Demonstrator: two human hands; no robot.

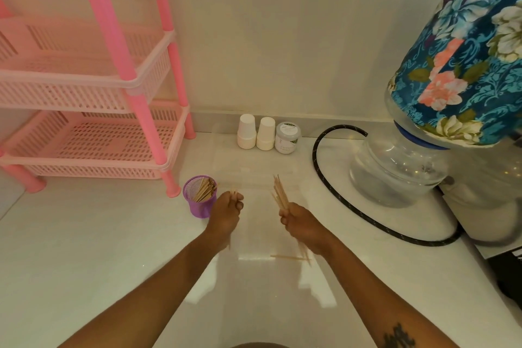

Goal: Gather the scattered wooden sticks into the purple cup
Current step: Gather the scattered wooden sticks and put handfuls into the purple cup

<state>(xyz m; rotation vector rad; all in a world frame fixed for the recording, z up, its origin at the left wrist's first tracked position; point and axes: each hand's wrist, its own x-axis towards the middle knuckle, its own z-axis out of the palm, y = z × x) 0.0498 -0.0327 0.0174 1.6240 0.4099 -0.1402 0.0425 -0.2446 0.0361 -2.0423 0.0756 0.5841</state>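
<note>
The purple mesh cup (198, 205) stands on the white floor, with several wooden sticks (204, 190) leaning inside it. My left hand (226, 213) is just right of the cup and grips a few sticks, whose tips show above the fingers and below the wrist. My right hand (299, 219) grips a bundle of sticks (279, 192) that fans up and away from the fingers. A loose stick (286, 257) lies flat on the floor below my right wrist.
A pink plastic basket rack (113, 133) stands at the left, one leg close behind the cup. Two stacks of white paper cups (255, 133) and a small jar (287, 137) sit by the wall. At the right are a black hose (333, 192) and a water bottle (395, 167) under a floral cover.
</note>
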